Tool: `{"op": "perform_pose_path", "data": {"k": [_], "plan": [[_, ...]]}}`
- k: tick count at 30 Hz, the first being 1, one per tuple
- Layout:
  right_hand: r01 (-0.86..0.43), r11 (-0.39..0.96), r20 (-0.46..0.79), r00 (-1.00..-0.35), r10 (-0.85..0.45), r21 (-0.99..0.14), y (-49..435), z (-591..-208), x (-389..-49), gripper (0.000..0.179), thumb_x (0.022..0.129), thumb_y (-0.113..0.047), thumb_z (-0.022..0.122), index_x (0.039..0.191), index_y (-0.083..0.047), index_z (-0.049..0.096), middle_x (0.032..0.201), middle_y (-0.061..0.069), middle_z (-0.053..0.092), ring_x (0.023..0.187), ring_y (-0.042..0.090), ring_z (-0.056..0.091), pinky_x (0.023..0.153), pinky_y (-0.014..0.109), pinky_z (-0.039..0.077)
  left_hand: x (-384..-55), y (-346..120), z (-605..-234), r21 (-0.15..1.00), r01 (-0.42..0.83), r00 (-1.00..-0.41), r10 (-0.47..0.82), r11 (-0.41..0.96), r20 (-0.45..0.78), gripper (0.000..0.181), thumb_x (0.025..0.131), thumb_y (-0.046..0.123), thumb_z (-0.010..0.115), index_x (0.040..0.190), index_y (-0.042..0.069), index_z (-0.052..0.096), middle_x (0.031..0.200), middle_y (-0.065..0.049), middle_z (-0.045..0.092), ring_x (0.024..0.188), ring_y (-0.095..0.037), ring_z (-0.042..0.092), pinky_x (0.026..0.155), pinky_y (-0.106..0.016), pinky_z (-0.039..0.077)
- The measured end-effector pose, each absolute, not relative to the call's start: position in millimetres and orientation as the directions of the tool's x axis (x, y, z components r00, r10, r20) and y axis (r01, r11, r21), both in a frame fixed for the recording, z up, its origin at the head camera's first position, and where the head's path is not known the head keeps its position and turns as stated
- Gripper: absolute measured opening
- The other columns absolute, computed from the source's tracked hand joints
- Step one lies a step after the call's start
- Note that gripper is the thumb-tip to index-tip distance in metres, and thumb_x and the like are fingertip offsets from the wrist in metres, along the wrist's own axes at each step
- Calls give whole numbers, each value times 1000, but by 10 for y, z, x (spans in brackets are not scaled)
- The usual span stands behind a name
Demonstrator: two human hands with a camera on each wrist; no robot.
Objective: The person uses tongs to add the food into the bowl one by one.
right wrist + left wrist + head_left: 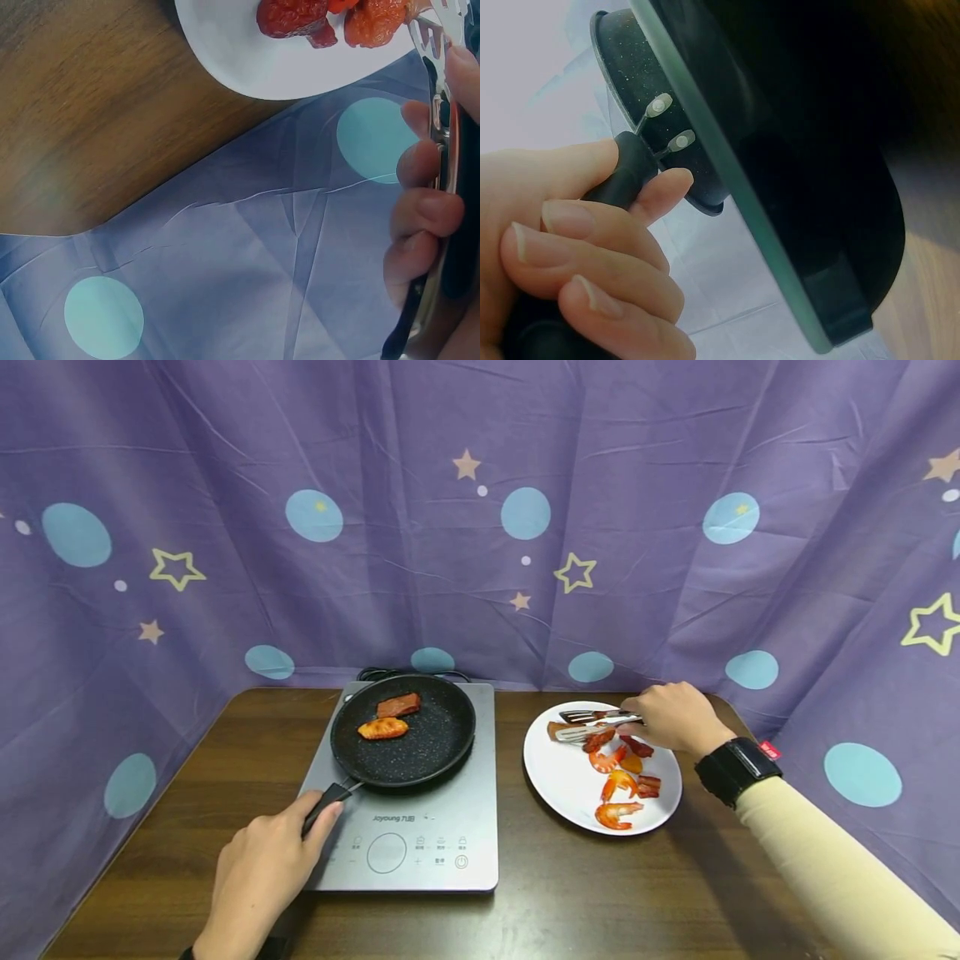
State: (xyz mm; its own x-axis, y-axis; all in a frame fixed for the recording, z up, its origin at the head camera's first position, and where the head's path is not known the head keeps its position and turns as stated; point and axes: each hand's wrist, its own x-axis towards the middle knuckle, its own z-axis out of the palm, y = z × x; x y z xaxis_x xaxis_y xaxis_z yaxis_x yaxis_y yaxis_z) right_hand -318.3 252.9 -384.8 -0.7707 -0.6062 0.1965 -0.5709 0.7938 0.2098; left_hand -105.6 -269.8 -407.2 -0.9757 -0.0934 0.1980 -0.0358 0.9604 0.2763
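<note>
Toward the left edge of the desk (187, 777), our left hand (266, 860) curls round the handle (328, 801) of a frying pan (435, 747) on an induction cooker (476, 827); inside, an orange piece (383, 727) lies just beside a brown slab (399, 705). Toward the far right corner, a white plate (555, 785) carries shrimp (617, 816) and meat pieces (648, 787). Above its rim, our right hand (671, 718) curls round metal tongs (579, 734); we cannot tell whether their tips pinch anything.
</note>
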Motion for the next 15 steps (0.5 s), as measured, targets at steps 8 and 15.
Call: {"op": "perform_pose_path", "data": {"k": [8, 15], "plan": [[-548, 826, 164, -810, -564, 132, 2480, -3846, -3172, 25, 89, -47, 85, 84, -25, 74, 63, -11, 57, 58, 18, 57, 55, 49, 50, -1066, -2702, -4073, 273, -44, -979, -95, 961, 180, 48, 107, 54, 59, 130, 13, 70, 82, -23, 73, 56, -34, 62, 43, -45, 39], [-514, 851, 134, -841, -525, 110, 2452, -3875, -3161, 21, 91, -46, 83, 89, -26, 77, 66, -12, 59, 61, 17, 59, 59, 48, 52, -1056, -2694, -4073, 274, -34, -975, -92, 961, 202, 44, 107, 53, 60, 125, 15, 71, 75, -18, 70, 53, -30, 58, 42, -42, 37]]}}
